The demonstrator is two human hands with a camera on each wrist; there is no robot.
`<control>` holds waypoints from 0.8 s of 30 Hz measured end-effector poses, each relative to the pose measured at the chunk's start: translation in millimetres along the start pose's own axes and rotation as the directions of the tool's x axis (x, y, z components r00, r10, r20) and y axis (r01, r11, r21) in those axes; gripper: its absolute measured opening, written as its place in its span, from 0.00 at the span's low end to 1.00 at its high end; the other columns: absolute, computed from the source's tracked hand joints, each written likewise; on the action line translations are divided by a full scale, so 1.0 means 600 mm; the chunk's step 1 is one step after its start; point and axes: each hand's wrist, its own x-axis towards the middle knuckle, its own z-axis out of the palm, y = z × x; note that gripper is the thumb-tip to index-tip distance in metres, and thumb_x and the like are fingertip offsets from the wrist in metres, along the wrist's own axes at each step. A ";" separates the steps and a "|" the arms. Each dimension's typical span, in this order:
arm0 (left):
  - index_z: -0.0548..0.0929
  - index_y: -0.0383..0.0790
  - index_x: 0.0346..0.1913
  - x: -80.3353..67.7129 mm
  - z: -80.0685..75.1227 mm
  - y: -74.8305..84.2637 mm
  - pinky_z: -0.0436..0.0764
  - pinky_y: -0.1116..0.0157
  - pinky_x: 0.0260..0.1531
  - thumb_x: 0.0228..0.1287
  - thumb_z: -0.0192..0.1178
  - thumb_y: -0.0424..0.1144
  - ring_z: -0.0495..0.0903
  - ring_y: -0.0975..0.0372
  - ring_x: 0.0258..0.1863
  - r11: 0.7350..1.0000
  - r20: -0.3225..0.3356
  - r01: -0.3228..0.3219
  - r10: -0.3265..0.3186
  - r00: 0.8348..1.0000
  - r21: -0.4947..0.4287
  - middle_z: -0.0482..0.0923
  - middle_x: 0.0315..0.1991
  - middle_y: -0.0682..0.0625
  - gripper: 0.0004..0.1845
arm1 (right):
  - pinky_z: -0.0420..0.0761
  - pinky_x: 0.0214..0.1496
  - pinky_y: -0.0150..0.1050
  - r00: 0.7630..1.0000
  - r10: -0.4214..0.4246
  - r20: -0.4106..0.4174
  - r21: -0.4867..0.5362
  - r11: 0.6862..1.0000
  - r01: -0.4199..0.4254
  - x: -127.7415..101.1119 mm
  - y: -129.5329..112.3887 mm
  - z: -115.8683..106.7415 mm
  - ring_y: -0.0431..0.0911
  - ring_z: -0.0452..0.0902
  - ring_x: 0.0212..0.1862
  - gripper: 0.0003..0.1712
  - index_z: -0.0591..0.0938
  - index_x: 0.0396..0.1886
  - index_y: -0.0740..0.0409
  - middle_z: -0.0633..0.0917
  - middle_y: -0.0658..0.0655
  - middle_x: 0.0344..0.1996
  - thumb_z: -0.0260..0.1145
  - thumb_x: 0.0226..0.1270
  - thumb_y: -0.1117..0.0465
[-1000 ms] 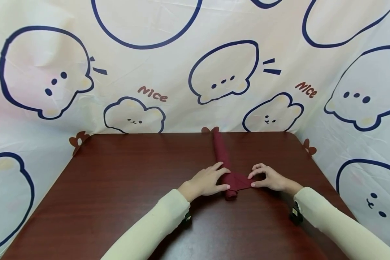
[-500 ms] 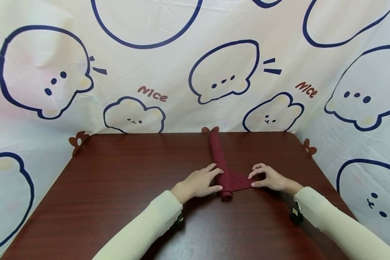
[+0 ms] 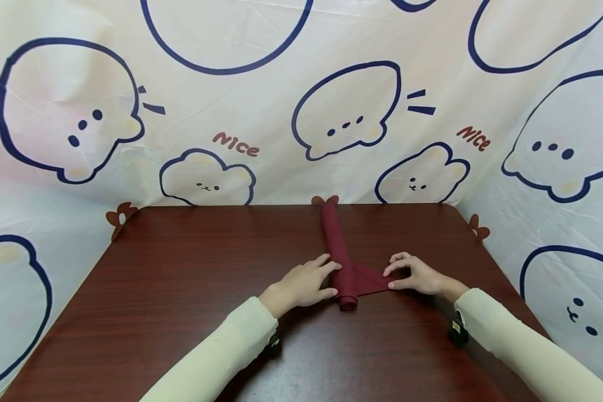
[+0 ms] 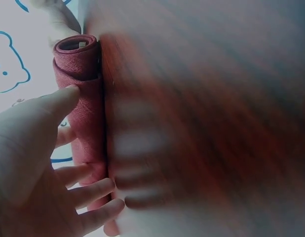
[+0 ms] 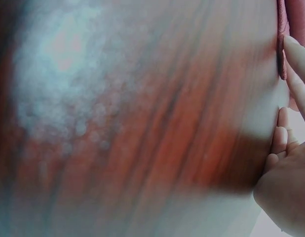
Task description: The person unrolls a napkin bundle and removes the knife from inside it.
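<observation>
A dark red cloth lies rolled into a long tube, running from the table's far edge toward me. Its loose triangular corner spreads flat to the right of the roll. My left hand rests against the roll's left side near its front end. In the left wrist view the thumb and extended fingers touch the rolled cloth, whose coiled end faces the camera. With thumb and forefinger my right hand pinches the tip of the corner. Only a sliver of cloth shows by that hand in the right wrist view.
The dark brown wooden table reaches back to a cream curtain printed with cartoon outlines. That curtain also hangs along the left and right sides. A small black device sits at the right wrist.
My left hand and the cloth roll have shifted left, and more of the triangular corner shows between roll and right hand. The right hand stays in place, pinching the tip.
</observation>
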 end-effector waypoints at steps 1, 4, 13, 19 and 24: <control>0.68 0.54 0.74 -0.001 -0.001 0.000 0.78 0.48 0.63 0.72 0.59 0.56 0.72 0.51 0.72 1.000 0.001 -0.001 0.001 1.000 0.001 0.60 0.78 0.43 0.31 | 0.65 0.64 0.57 1.000 -0.002 -0.001 -0.001 1.000 0.002 0.000 0.000 0.000 0.55 0.65 0.61 0.11 0.89 0.42 0.51 0.74 0.63 0.57 0.76 0.61 0.57; 0.68 0.54 0.74 -0.002 -0.001 0.000 0.77 0.48 0.63 0.72 0.59 0.56 0.71 0.50 0.72 1.000 0.003 -0.004 0.004 1.000 -0.001 0.60 0.78 0.43 0.31 | 0.64 0.65 0.57 1.000 0.002 -0.001 0.001 1.000 -0.002 -0.001 -0.001 0.001 0.55 0.65 0.61 0.11 0.88 0.42 0.51 0.74 0.63 0.57 0.76 0.60 0.57; 0.68 0.54 0.74 -0.003 0.000 -0.002 0.77 0.47 0.62 0.72 0.58 0.57 0.71 0.50 0.72 1.000 -0.007 -0.017 0.017 1.000 0.016 0.58 0.79 0.43 0.31 | 0.64 0.65 0.61 1.000 0.014 0.020 0.019 1.000 -0.014 0.001 -0.003 -0.001 0.56 0.64 0.62 0.11 0.88 0.43 0.53 0.74 0.63 0.57 0.76 0.61 0.57; 0.66 0.53 0.75 -0.001 0.000 -0.001 0.76 0.48 0.65 0.73 0.57 0.57 0.69 0.49 0.73 0.999 -0.021 -0.032 0.032 0.999 0.013 0.54 0.80 0.42 0.32 | 0.65 0.64 0.58 1.000 0.003 0.027 0.011 1.000 -0.004 0.005 -0.002 -0.004 0.55 0.64 0.61 0.11 0.88 0.43 0.52 0.74 0.61 0.56 0.76 0.61 0.56; 0.68 0.52 0.74 0.005 -0.004 0.007 0.76 0.47 0.65 0.75 0.53 0.59 0.68 0.48 0.74 1.000 -0.032 -0.027 0.027 0.999 0.011 0.56 0.80 0.42 0.30 | 0.66 0.64 0.55 1.000 0.005 0.024 -0.003 1.000 -0.005 0.004 -0.002 -0.005 0.54 0.65 0.60 0.11 0.88 0.43 0.52 0.73 0.60 0.55 0.76 0.61 0.56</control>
